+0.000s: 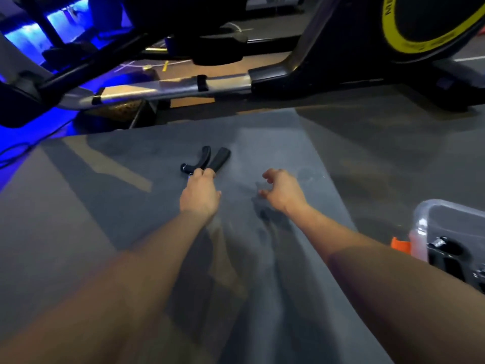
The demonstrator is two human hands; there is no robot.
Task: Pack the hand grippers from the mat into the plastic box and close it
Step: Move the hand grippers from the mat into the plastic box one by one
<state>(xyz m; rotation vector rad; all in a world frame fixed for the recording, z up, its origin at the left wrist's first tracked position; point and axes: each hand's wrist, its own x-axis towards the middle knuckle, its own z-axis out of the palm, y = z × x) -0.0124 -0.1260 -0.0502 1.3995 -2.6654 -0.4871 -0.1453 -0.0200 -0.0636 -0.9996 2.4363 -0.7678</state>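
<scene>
Black hand grippers [210, 160] lie on the grey mat [136, 185], their handles pointing away from me. My left hand [200, 193] reaches out and its fingers grip their near ends by the spring. My right hand [282, 190] hovers over the mat to the right, fingers loosely curled, holding nothing. The clear plastic box [433, 214] stands at the right edge with its top open; black hand grippers [446, 253] with a metal spring lie inside. An orange latch [400, 245] sticks out of its left side.
An exercise machine with a silver rail [162, 90] and a yellow-ringed flywheel [420, 24] stands just beyond the mat's far edge. Blue light glows at the far left. A cable [13, 153] runs on the floor at the left.
</scene>
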